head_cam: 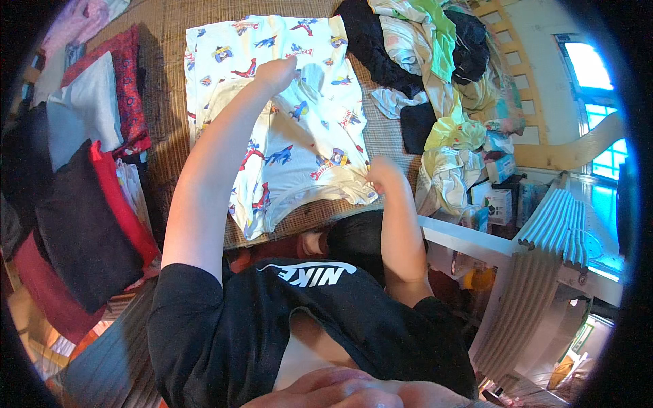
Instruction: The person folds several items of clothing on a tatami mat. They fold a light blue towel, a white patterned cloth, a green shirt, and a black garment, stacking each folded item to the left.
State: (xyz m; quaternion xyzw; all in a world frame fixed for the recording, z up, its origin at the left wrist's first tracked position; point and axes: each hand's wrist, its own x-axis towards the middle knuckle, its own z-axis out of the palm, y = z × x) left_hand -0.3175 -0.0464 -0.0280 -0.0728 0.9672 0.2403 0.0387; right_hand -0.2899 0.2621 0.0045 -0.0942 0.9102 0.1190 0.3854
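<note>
A white short garment that looks like a shirt (pixel 285 153), printed with colourful cartoon figures and planes, lies spread on a woven mat (pixel 153 86), its curved neckline towards me. My left hand (pixel 277 74) reaches over the middle of it, fingers closed on the cloth, which rises in creases beside them; the fingertips are partly hidden. At the garment's right edge near the neckline, my right hand (pixel 386 175) pinches a bunched corner. The far end lies flat on the mat, and the near left corner hangs over the mat's edge.
Folded clothes, including a dark one (pixel 86 224) and a red patterned one (pixel 130 92), are stacked at left. Loose clothes (pixel 408 46) are heaped at far right. Small boxes (pixel 497 204) stand beside a white rail (pixel 464 234), near a corrugated grey piece (pixel 530 301).
</note>
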